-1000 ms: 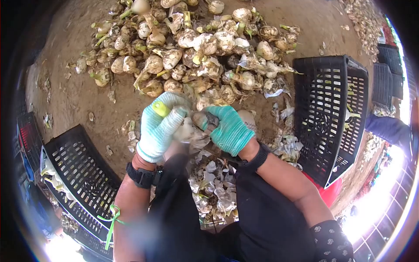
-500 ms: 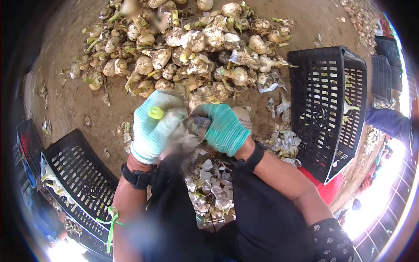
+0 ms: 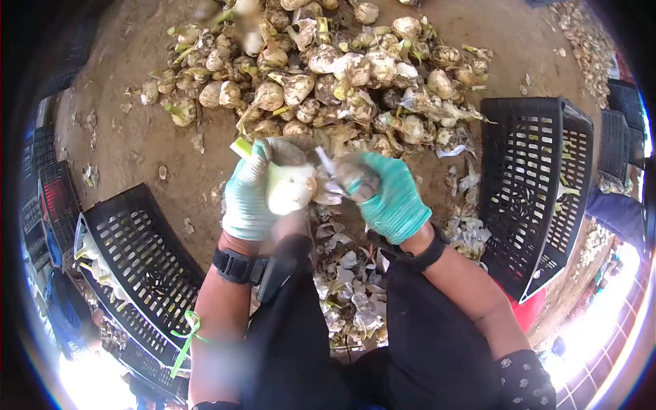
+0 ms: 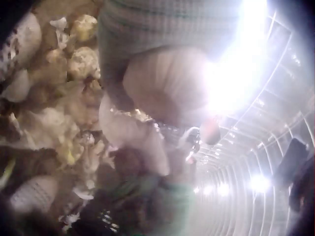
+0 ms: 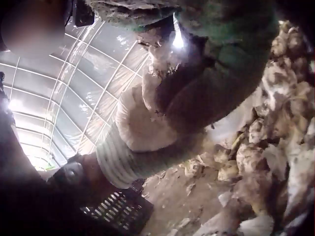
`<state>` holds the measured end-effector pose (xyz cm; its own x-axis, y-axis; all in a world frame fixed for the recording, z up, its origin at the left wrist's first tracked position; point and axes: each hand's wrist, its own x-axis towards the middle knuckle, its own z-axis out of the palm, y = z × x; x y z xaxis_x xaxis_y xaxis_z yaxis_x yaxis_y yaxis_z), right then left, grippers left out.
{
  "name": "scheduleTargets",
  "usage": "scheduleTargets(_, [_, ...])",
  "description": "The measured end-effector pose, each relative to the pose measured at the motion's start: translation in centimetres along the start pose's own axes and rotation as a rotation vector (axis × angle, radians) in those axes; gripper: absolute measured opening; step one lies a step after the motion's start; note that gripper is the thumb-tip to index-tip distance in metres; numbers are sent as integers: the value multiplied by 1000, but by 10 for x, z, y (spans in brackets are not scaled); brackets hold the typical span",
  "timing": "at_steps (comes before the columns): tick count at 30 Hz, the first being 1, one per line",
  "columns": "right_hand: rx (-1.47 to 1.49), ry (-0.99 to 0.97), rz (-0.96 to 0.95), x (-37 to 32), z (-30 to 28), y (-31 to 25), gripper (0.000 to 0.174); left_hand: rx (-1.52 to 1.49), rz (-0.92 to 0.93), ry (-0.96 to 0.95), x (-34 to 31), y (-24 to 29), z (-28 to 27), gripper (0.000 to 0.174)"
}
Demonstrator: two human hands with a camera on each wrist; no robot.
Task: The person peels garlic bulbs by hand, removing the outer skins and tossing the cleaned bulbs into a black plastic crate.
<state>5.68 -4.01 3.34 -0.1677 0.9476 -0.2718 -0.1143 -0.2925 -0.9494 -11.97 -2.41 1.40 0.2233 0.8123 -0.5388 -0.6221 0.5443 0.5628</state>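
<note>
My gloved left hand (image 3: 247, 198) holds a white garlic bulb (image 3: 290, 190), its cut green stem (image 3: 240, 147) sticking out above the thumb. The bulb's root end faces my right hand. Close to the right of it, my right hand (image 3: 391, 198) in a green glove with dirt-darkened fingertips pinches loose papery skin (image 3: 326, 164). That skin is blurred, and part of it is hidden behind the fingers. In the right wrist view the pale bulb (image 5: 140, 123) shows beyond the curled right fingers. The left wrist view is blurred, with the left glove (image 4: 167, 24) at the top.
A heap of soil-stained garlic bulbs (image 3: 301, 89) lies on the ground ahead. Black slatted crates stand at the right (image 3: 519, 184) and left (image 3: 140, 246), the left one beside some trimmed bulbs (image 3: 96, 263). Peeled skins (image 3: 352, 294) litter the ground between the knees.
My hands have drawn apart, my right hand moving right with skin in its fingers. The bulb, mostly covered before, now shows white and smooth. The head view has shifted slightly.
</note>
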Motion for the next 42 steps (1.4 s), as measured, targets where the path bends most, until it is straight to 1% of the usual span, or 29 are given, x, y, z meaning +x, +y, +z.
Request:
scheduleTargets(1, [-150,-19,97,2,3,-8,18,97,41,-29,0,-2,1,45])
scheduleTargets(2, [-157,-18,105,4,4,-5,18,88,35,-28,0,-2,1,45])
scheduleTargets(4, [-387,-34,24,7,6,5,20,411,55,-84,0,4,3,46])
scheduleTargets(5, [-397,-27,8,7,5,6,26,425,44,-82,-2,6,10,47])
scheduleTargets(8, [-350,-20,83,6,5,5,26,538,130,-170,1,8,8,45])
scheduleTargets(10, [-315,-22,70,3,5,9,24,509,90,-140,-1,7,9,45])
scheduleTargets(12, [-293,-40,189,1,6,-4,22,553,135,-155,-1,7,9,45])
scheduleTargets(16, [-264,17,84,-4,6,6,22,520,108,-141,-1,7,8,45])
scheduleTargets(18, [-186,53,277,-6,6,-9,22,513,130,-150,1,6,9,45])
scheduleTargets(19, [-185,52,276,-7,4,-3,22,505,147,-158,2,5,9,45])
scheduleTargets(21, [-34,96,66,-8,3,8,17,558,161,-145,1,5,10,46])
scheduleTargets(22, [-33,102,67,-10,0,8,17,611,174,-133,1,4,11,46])
scheduleTargets(23, [-222,20,94,-6,-1,-3,15,612,168,-138,1,2,13,46])
scheduleTargets(24, [-410,-62,121,-6,-1,-9,12,690,238,-143,1,1,16,40])
scheduleTargets(25, [-512,13,-68,-7,-1,-2,10,767,309,-149,1,0,19,34])
scheduleTargets(26, [-511,19,-66,-9,-2,1,10,768,306,-154,1,1,18,34])
scheduleTargets(28, [-239,-32,54,-8,-5,7,13,606,199,-210,1,4,12,35])
scheduleTargets(29, [-236,-32,48,-9,-7,11,13,477,155,-182,-1,3,13,39])
scheduleTargets(30, [-353,-26,117,-9,-8,17,13,485,160,-184,0,2,13,39])
scheduleTargets(31, [-466,-19,186,-8,-8,22,14,286,140,-192,1,0,14,41])
scheduleTargets(32, [-457,-21,176,-10,-9,24,14,87,122,-197,3,-1,11,43])
scheduleTargets(34, [-653,-108,140,-17,-10,31,14,45,116,-147,3,-1,4,48])
scheduleTargets(35, [-457,-8,-25,-12,-4,36,16,-89,21,-120,1,4,8,49])
scheduleTargets(36, [-450,-11,-34,-12,-5,35,16,-223,-76,-94,0,8,10,49])
scheduleTargets(37, [-395,35,5,-14,-8,31,21,-349,-111,-40,2,5,4,48])
scheduleTargets(38, [-341,80,46,-12,-6,12,27,-342,-106,-38,2,4,0,48])
scheduleTargets(39, [-149,5,233,-9,-5,-1,32,-378,-120,15,3,3,-3,45])
scheduleTargets(40, [-146,0,229,-8,-2,-1,32,-416,-131,68,3,4,-4,43])
scheduleTargets(42, [-439,55,-323,-4,8,0,31,-462,-131,101,-2,8,1,38])
